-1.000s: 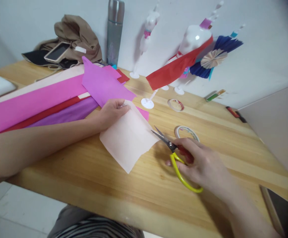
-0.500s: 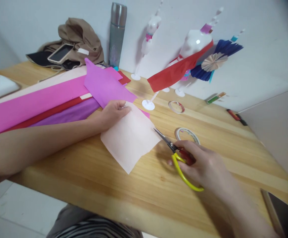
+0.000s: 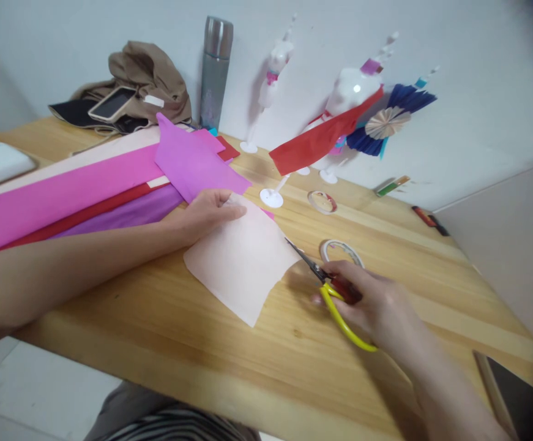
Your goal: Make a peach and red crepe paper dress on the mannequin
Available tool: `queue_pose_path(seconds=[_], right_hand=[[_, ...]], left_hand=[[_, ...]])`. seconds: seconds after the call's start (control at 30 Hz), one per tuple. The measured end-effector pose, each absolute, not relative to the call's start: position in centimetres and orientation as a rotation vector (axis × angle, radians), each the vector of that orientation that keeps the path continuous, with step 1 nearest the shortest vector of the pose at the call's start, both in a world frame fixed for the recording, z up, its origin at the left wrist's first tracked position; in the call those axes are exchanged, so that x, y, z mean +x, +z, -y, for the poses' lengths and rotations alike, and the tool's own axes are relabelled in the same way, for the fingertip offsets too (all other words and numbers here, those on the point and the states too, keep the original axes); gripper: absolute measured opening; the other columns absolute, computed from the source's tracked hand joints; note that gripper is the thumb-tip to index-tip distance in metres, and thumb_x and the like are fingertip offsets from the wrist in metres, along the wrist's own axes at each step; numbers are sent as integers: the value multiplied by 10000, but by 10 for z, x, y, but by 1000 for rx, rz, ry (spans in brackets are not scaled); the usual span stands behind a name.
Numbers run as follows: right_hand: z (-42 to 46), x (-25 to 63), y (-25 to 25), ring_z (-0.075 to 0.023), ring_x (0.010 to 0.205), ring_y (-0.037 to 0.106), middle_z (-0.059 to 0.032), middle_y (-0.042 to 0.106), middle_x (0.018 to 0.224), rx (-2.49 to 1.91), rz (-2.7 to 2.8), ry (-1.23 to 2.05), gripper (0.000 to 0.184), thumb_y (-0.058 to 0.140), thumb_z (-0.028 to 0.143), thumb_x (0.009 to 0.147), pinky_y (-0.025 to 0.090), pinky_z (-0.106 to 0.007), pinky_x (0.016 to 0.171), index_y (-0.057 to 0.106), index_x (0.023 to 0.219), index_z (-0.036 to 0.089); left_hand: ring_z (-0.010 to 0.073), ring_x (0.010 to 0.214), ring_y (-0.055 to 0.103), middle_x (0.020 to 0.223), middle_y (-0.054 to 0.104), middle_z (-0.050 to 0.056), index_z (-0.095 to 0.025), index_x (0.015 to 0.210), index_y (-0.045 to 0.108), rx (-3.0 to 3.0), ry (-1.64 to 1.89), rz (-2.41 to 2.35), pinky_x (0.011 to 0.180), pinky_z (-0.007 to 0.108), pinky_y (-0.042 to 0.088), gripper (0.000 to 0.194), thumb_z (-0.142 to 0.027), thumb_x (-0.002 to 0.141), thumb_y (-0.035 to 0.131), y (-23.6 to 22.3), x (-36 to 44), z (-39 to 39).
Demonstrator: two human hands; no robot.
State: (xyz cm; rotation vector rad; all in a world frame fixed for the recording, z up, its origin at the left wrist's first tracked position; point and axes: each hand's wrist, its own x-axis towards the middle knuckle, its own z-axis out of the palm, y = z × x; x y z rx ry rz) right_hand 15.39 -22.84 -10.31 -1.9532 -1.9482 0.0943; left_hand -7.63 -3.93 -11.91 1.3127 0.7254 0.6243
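Note:
My left hand pinches a sheet of pale pink paper by its upper edge, thumb on top. The sheet hangs just above the table, its right edge uneven. My right hand grips scissors with yellow and red handles. Their dark blades point up and left and lie at the paper's right edge, looking nearly closed. Just beyond my right hand lies a roll of white tape. Purple paper is spread behind my left hand, over strips of pink paper, red and violet.
A steel flask stands by the wall. Balloon-like white figures on stands, one behind red paper, are right of it. A blue paper fan, another tape ring, a phone on brown cloth, and a dark device are around.
The pale paper's lower corner has swung slightly right, and the sheet has turned a little in my left hand. The scissors stay at its right edge. The view has shifted slightly.

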Motion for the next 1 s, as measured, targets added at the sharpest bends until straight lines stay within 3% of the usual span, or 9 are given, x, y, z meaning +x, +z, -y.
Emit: queue_pose_path(seconds=[0.23, 0.4, 0.7, 1.0], right_hand=[[228, 149, -93, -135, 449, 455, 16, 555, 595, -1984, 1966, 298, 258, 618, 456, 836, 375, -265, 461, 590, 929, 218], [230, 153, -97, -170, 566, 530, -37, 613, 751, -1980, 2023, 274, 299, 628, 417, 822, 412, -290, 525, 592, 1029, 204], [230, 154, -98, -199, 653, 597, -68, 639, 844, -2055, 2049, 281, 339, 628, 394, 822, 469, -315, 584, 615, 1099, 199], [229, 154, -97, -203, 656, 608, -63, 648, 834, -2060, 2050, 295, 351, 632, 381, 809, 465, -313, 587, 615, 1112, 204]], left_hand=[[133, 575, 640, 674, 685, 10, -145, 748, 635, 1268, 615, -765, 518, 227, 512, 112, -210, 692, 706, -120, -74, 39], [128, 556, 622, 653, 664, 4, -144, 752, 627, 1294, 600, -783, 505, 224, 496, 116, -218, 705, 702, -121, -75, 40], [102, 536, 589, 636, 643, -8, -142, 726, 602, 1315, 557, -759, 493, 198, 458, 148, -233, 701, 716, -118, -75, 43], [94, 539, 575, 632, 633, -17, -146, 729, 596, 1325, 529, -747, 503, 194, 450, 168, -246, 705, 728, -115, -76, 45]])
